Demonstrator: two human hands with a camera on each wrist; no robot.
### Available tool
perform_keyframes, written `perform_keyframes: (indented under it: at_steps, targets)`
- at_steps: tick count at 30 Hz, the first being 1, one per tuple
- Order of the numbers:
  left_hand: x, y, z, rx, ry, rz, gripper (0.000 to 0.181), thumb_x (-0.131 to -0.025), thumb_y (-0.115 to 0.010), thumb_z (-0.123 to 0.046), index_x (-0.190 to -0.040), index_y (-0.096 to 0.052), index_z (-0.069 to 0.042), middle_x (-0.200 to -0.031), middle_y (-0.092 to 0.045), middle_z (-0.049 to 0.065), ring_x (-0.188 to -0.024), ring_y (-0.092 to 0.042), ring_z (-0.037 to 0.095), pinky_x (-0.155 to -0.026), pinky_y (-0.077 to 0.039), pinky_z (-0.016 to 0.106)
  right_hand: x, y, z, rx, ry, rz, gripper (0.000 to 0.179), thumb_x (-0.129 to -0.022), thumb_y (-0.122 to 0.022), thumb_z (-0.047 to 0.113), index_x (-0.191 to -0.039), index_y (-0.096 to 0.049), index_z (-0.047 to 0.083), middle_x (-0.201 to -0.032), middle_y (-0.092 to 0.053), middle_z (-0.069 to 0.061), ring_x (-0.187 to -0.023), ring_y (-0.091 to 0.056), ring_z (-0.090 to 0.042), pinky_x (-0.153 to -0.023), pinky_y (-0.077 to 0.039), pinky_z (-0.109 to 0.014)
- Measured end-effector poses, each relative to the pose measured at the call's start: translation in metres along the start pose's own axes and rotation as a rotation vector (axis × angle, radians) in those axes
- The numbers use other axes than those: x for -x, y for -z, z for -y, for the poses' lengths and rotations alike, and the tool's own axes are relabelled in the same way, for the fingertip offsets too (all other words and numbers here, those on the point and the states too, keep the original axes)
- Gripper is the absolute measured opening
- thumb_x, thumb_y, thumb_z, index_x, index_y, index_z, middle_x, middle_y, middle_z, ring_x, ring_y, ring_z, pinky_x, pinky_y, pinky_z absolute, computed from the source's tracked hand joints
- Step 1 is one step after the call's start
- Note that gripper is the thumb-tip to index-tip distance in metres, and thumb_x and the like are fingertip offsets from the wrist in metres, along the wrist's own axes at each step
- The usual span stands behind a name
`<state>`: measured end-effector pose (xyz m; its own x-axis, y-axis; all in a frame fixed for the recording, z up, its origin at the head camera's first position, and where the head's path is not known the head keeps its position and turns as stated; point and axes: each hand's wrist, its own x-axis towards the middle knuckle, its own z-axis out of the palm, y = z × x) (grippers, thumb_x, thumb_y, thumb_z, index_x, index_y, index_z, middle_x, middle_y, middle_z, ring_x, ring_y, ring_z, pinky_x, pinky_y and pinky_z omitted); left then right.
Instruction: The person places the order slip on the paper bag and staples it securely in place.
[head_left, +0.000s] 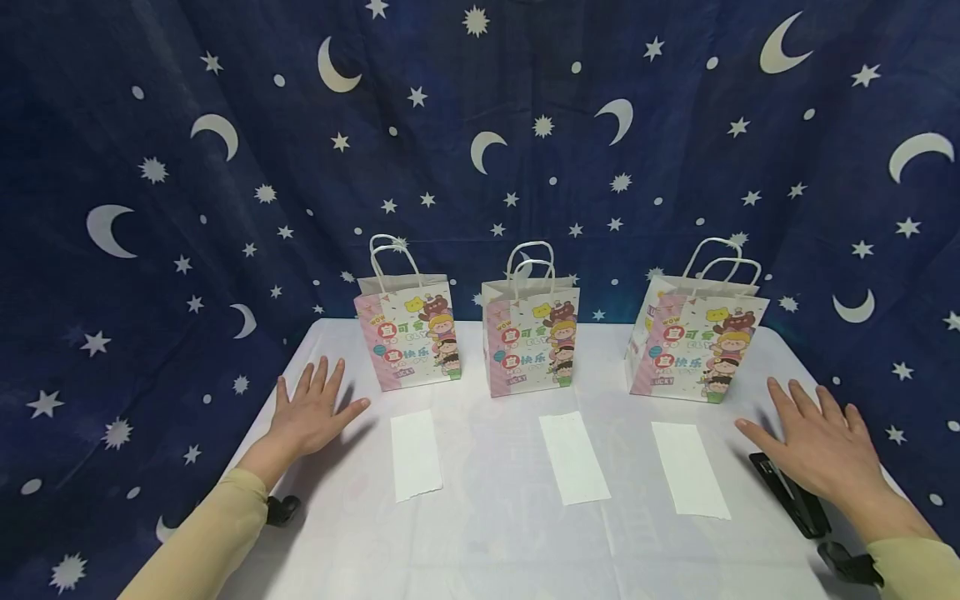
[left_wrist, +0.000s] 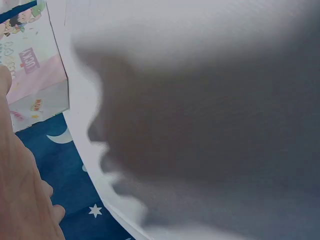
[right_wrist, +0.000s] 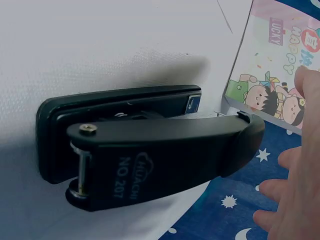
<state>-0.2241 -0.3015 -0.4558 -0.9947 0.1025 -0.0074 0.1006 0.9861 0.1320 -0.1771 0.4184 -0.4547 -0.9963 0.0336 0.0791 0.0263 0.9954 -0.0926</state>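
Both hands are held with fingers spread, holding nothing. My left hand is over the table's left edge, nearest the left paper bag. On the right, my right hand hovers above a black stapler, partly covering it in the head view; the right wrist view shows the stapler in full on the cloth. Two more printed paper bags, one in the middle and one at right, stand upright with white handles. In front lie three white paper strips: left, middle and right.
A white cloth covers the table. Behind it and around the sides hangs a dark blue curtain with moons and stars. A dark wrist device shows at the left cuff, another at the right.
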Motion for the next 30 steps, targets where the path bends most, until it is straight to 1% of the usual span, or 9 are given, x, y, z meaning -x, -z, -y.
perform_keyframes:
  at_steps: [6, 12, 16, 21, 25, 30]
  targets:
    - [0.004, 0.000, 0.000, -0.001, 0.000, -0.004, 0.103, -0.095, -0.032, -0.080, -0.163, -0.014, -0.005, -0.167, -0.006, 0.028, -0.151, -0.005, 0.050, -0.110, 0.015, 0.073, -0.001, 0.000, 0.003, 0.006, 0.007, -0.004, 0.105, -0.095, -0.047, 0.074, -0.156, -0.020, -0.008, -0.151, -0.024, -0.044, -0.143, -0.002, -0.064, -0.110, 0.005, -0.075]
    - [0.007, 0.000, 0.001, 0.003, -0.007, -0.012, 0.102, -0.096, -0.033, -0.079, -0.163, -0.014, -0.006, -0.167, -0.006, 0.028, -0.151, -0.005, 0.050, -0.110, 0.014, 0.073, -0.002, 0.001, 0.005, 0.018, 0.005, -0.005, 0.106, -0.094, -0.047, 0.074, -0.155, -0.020, -0.008, -0.150, -0.024, -0.045, -0.142, -0.004, -0.065, -0.110, 0.004, -0.075]
    - [0.003, 0.000, -0.002, 0.009, -0.017, -0.015, 0.101, -0.096, -0.032, -0.079, -0.164, -0.013, -0.007, -0.167, -0.005, 0.027, -0.152, -0.002, 0.049, -0.110, 0.016, 0.072, -0.001, 0.002, 0.005, 0.023, -0.022, 0.006, 0.108, -0.094, -0.047, 0.075, -0.155, -0.019, -0.009, -0.150, -0.022, -0.046, -0.143, -0.002, -0.064, -0.111, 0.006, -0.074]
    - [-0.003, 0.000, -0.007, 0.008, -0.028, -0.024, 0.102, -0.095, -0.030, -0.081, -0.164, -0.013, -0.009, -0.168, -0.006, 0.024, -0.153, -0.001, 0.047, -0.112, 0.013, 0.071, 0.002, 0.001, 0.003, 0.032, -0.060, 0.014, 0.110, -0.092, -0.048, 0.076, -0.155, -0.017, -0.009, -0.151, -0.018, -0.046, -0.142, 0.000, -0.064, -0.112, 0.006, -0.073]
    - [-0.003, 0.000, -0.007, 0.000, -0.008, -0.025, 0.102, -0.095, -0.031, -0.082, -0.164, -0.013, -0.010, -0.169, -0.006, 0.023, -0.153, 0.000, 0.046, -0.113, 0.012, 0.070, -0.001, -0.001, 0.004, 0.033, -0.046, 0.006, 0.110, -0.092, -0.049, 0.076, -0.155, -0.017, -0.009, -0.151, -0.018, -0.045, -0.142, -0.002, -0.065, -0.112, 0.005, -0.074]
    - [0.005, 0.000, -0.003, -0.009, 0.013, -0.010, 0.102, -0.094, -0.030, -0.082, -0.164, -0.012, -0.010, -0.169, -0.005, 0.023, -0.153, 0.001, 0.046, -0.113, 0.010, 0.071, -0.006, -0.004, 0.009, 0.025, -0.016, -0.003, 0.109, -0.093, -0.049, 0.075, -0.156, -0.016, -0.008, -0.152, -0.018, -0.045, -0.142, -0.002, -0.064, -0.112, 0.006, -0.073]
